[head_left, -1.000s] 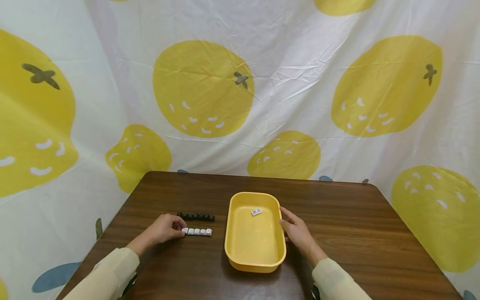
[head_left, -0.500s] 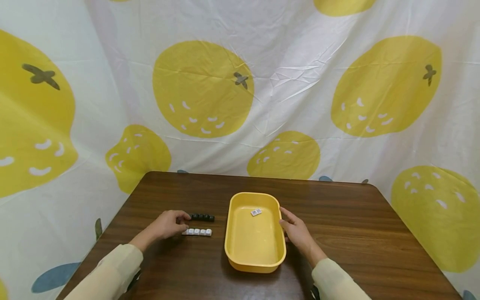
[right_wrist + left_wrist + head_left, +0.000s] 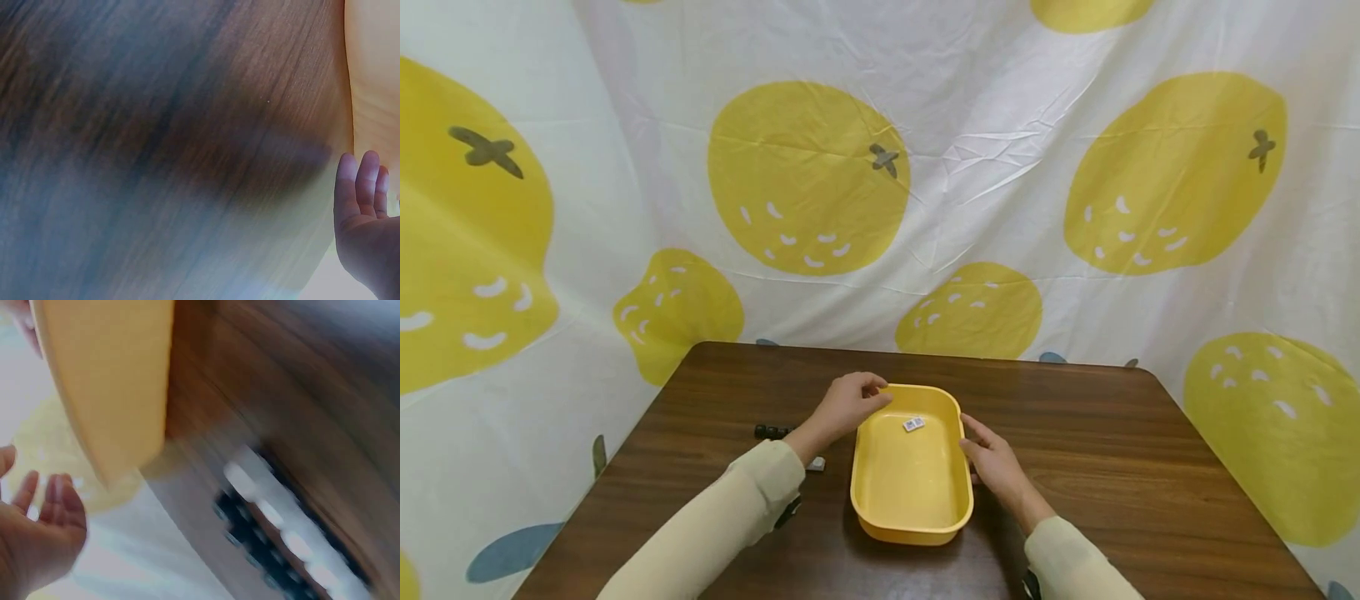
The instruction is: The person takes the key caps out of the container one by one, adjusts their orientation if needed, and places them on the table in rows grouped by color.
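Observation:
My left hand [image 3: 847,402] is over the back left rim of the yellow tray [image 3: 865,508], above the table. In the left wrist view the fingers of that left hand [image 3: 44,537] are loosely bent and apart from the thumb. Nothing shows between them. My right hand [image 3: 996,467] rests against the tray's right side, its thumb at the rim. The right wrist view shows its extended fingers [image 3: 367,181] by the outer wall. Inside the tray lies a small white piece [image 3: 913,424] with dark markings. My left forearm hides part of the black keycap row [image 3: 769,432] and most of the white one.
White keycaps [image 3: 297,544] form a row beside the black keycaps [image 3: 253,544], left of the tray. Everything stands on a dark brown wooden table [image 3: 1075,433]. Behind it hangs a white cloth [image 3: 977,217] printed with yellow lemons.
My left hand was at the left end of the white keycap row, then lifted over the black row and moved right to the tray's rim. Right hand, tray and white piece have stayed put.

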`<state>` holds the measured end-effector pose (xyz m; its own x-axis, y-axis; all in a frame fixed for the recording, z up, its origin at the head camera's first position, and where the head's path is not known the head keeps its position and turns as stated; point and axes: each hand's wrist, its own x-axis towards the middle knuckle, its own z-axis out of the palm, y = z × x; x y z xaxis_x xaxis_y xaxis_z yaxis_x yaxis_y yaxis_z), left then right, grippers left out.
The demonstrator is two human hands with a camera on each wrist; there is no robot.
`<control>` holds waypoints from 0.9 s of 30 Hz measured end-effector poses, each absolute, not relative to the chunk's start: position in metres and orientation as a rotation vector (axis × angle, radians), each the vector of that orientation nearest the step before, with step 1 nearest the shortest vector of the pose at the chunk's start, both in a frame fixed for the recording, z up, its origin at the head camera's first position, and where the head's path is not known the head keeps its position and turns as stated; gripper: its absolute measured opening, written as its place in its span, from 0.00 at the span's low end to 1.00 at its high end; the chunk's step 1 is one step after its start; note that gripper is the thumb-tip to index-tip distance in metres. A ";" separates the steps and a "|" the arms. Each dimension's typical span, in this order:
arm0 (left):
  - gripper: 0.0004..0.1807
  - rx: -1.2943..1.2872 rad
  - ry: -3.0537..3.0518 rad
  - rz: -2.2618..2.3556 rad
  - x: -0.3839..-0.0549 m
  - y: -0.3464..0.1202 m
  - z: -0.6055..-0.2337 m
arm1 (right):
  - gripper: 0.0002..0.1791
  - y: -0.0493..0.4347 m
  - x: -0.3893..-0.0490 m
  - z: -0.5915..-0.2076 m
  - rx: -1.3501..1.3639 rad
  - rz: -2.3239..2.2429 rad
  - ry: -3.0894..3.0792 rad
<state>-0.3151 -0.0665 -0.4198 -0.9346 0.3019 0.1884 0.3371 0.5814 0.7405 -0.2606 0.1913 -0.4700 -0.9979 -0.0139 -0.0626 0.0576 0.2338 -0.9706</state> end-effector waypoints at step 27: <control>0.14 -0.561 -3.076 -0.430 -0.346 0.006 -0.467 | 0.29 0.192 -0.261 -0.470 0.044 -1.891 2.443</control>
